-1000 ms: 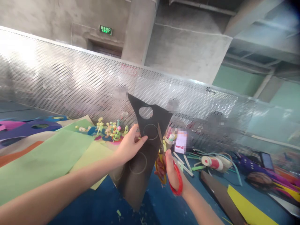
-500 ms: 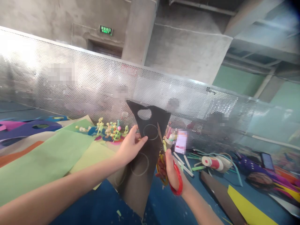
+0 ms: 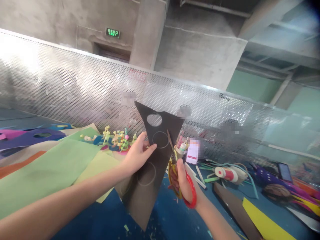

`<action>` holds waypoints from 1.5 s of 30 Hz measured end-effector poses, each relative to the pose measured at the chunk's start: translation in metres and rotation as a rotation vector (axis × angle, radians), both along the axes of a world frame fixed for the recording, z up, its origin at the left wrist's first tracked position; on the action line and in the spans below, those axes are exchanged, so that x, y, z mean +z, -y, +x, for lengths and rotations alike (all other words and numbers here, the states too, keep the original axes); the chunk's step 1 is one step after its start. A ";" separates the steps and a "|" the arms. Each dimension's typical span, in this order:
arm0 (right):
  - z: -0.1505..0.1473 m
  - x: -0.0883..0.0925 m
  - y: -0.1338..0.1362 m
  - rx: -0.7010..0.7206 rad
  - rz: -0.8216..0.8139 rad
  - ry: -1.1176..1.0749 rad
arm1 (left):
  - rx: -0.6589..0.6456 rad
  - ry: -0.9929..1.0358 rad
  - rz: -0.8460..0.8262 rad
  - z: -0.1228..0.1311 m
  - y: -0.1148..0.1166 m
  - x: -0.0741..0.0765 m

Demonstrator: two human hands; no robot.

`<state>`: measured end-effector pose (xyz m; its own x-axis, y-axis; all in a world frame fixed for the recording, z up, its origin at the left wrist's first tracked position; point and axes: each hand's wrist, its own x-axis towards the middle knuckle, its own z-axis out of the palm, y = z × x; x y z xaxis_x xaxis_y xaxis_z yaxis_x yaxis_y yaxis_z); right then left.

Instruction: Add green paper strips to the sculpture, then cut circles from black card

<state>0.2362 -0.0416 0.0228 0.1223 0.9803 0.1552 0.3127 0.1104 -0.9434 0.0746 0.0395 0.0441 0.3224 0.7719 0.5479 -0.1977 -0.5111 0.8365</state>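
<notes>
A black sheet of craft paper point(image 3: 150, 206) is pinched by my left hand point(image 3: 140, 151) at its left edge, thumb on the front face. The sheet is held up off the table. Near its top is an oval hole, and below that several pale circles are drawn. My right hand point(image 3: 183, 178) grips a pair of scissors point(image 3: 173, 156), fingers through the red and yellow handles. The blades point up along the sheet's right side, their tip beside the upper drawn circle. Whether the blades bite into the paper I cannot tell.
Green paper sheets point(image 3: 55, 173) cover the left of the blue table point(image 3: 180, 223). Small colourful figures point(image 3: 120, 138) stand behind my left hand. A lit phone point(image 3: 193, 151), a white-and-red bottle point(image 3: 226, 174) and yellow paper point(image 3: 267, 220) lie to the right. A perforated metal screen point(image 3: 87, 90) rises behind.
The black sheet has shifted slightly, its lower end swinging a little to the left and up. My right hand and the scissors have barely moved. My left hand keeps its hold.
</notes>
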 end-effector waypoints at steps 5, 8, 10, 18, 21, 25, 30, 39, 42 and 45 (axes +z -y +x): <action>0.000 0.007 0.002 -0.003 -0.007 0.027 | -0.068 -0.015 0.004 -0.003 -0.004 0.004; -0.003 0.008 0.003 -0.030 0.004 0.038 | -0.043 -0.042 0.039 -0.004 -0.006 0.005; -0.004 0.008 0.003 -0.056 0.008 0.037 | -0.009 -0.066 0.064 -0.005 -0.008 0.004; 0.000 0.013 0.004 -0.021 0.002 0.106 | 0.043 -0.104 0.106 -0.010 -0.015 0.006; 0.002 0.014 0.005 -0.008 -0.024 0.117 | 0.045 -0.160 0.137 -0.017 -0.023 0.010; -0.002 0.010 0.005 -0.019 -0.063 0.028 | 0.095 -0.361 0.206 -0.028 -0.037 0.016; -0.009 -0.002 -0.001 -0.050 -0.132 -0.079 | 0.600 -0.566 0.537 -0.023 -0.021 0.016; -0.002 -0.001 0.000 -0.030 0.016 -0.042 | 0.550 -0.418 0.143 -0.002 -0.009 0.015; 0.000 0.000 0.002 0.025 0.084 -0.082 | 0.042 -0.289 -0.215 -0.006 -0.033 0.018; 0.001 -0.002 0.002 0.061 0.098 -0.096 | -0.384 -0.141 -0.320 -0.009 -0.048 0.022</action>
<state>0.2375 -0.0438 0.0211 0.0820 0.9671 0.2407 0.2117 0.2191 -0.9525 0.0656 0.0880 0.0659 0.6691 0.7053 0.2343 -0.1948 -0.1377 0.9711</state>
